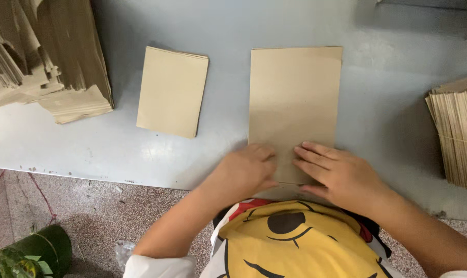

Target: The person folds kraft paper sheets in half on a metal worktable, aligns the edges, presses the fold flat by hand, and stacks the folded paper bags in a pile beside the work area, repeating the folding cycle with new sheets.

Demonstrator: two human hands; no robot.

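On the grey desk [89,149], right at the near edge, a tan paper sheet [295,92] lies flat and lengthwise away from the person. Both hands are down on its near end: the left hand [244,172] presses with fingers curled together, the right hand [336,172] lies with fingers spread and flat, tips pointing left. Neither grip pinches anything; both simply bear down on the paper, and the two sets of fingertips almost meet at the sheet's middle.

That sheet looks thin, light and limp, the kind that creases sharply under a palm and would flop if lifted by one corner. Best hold, I'd say, is at an edge with both hands, or flat pressure as now. It could slide on the smooth desk.

Left of it, apart, sits a small stack [173,91] of similar tan pieces. Far left, a ragged heap [48,56] of brown paper; far right, a banded bundle [457,134].
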